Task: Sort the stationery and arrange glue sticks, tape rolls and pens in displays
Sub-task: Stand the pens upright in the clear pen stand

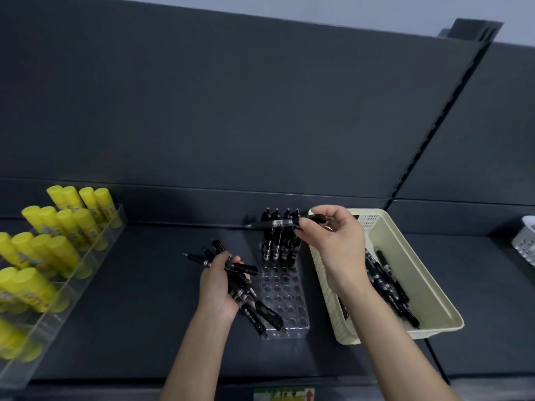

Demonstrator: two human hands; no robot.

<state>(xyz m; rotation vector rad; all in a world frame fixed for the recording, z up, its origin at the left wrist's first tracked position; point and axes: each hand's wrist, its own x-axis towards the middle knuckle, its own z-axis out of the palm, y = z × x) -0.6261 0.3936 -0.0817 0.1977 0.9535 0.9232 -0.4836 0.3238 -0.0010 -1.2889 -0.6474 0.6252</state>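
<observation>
Our right hand (333,241) pinches a slim black plastic pen (278,223), likely light and stiff, by its clip end; our left hand (218,282) clutches a bundle of black pens (243,268).

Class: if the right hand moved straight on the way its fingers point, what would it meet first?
Probably the standing pens in the clear holder, just beyond the right hand; depth is unclear.

We see the right hand (333,241) pinching one black pen (275,224) level above the clear holder (285,302) — upright pens (279,244) fill its far rows — while the left hand (220,282) grips a bundle of pens (241,290) beside it. Just right, a cream basket (428,285) holds more.
</observation>
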